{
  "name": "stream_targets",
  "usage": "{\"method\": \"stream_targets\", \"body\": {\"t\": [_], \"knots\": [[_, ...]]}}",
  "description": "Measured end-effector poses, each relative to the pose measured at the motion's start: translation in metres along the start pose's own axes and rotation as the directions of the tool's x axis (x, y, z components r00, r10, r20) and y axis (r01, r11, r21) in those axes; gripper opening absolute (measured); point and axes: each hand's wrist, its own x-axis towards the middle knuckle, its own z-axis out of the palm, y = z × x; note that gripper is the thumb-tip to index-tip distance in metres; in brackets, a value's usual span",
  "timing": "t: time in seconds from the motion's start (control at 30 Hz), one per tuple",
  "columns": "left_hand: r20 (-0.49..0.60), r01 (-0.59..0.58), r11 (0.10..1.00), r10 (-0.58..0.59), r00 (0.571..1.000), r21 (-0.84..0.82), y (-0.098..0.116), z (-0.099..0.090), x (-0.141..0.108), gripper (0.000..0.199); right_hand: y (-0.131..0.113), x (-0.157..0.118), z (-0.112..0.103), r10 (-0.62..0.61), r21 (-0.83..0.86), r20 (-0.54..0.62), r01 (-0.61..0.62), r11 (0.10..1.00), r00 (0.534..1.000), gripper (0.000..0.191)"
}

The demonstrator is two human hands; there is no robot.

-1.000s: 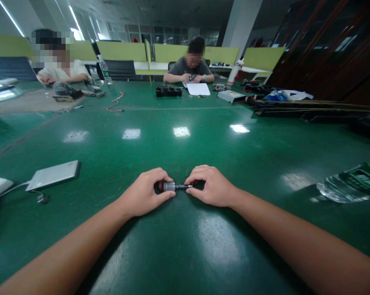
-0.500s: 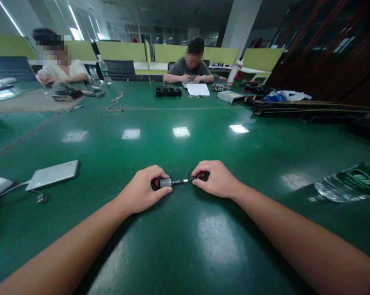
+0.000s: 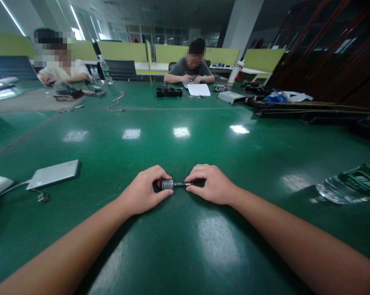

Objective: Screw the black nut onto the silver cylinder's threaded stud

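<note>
My left hand [image 3: 150, 189] pinches a short silver-grey cylinder [image 3: 167, 184] that looks like a small motor, held level just over the green table. A thin metal shaft [image 3: 179, 184] points from it to the right. Around the shaft's far end, the thumb and fingers of my right hand [image 3: 210, 184] close on a small dark ridged piece [image 3: 188, 184], like a coil spring. The piece now meets the shaft's tip; my fingers hide part of it, and I cannot tell how far it sits over the shaft.
To the left lie a pale flat box [image 3: 53, 175] with a cable and a small metal part [image 3: 43, 197]. A clear bottle [image 3: 344, 186] rests on its side at right. Two people sit across the green table [image 3: 160, 139], near a black tray [image 3: 169, 91] and paper [image 3: 199, 89].
My right hand has moved left and slightly down, bringing the dark ridged piece from just beyond the shaft's tip onto its end. My left hand has hardly moved.
</note>
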Motion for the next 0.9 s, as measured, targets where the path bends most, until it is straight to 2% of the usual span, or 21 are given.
{"method": "stream_targets", "body": {"t": [0.13,0.27,0.9], "knots": [[0.053,-0.034,0.999,0.036,0.998,-0.037,0.003,0.001,0.0,0.022,-0.007,0.0,0.008,-0.007,-0.012,-0.002,0.007,1.0,1.0,0.015],[0.065,-0.001,0.999,0.003,0.998,-0.039,0.006,0.001,0.001,0.021,-0.01,0.0,0.013,-0.037,-0.014,0.026,0.037,0.999,0.999,0.014],[0.076,0.033,0.999,-0.031,0.997,-0.017,0.008,0.002,0.002,0.019,-0.011,0.0,0.009,-0.078,-0.004,0.032,0.078,0.997,0.996,0.011]]}}
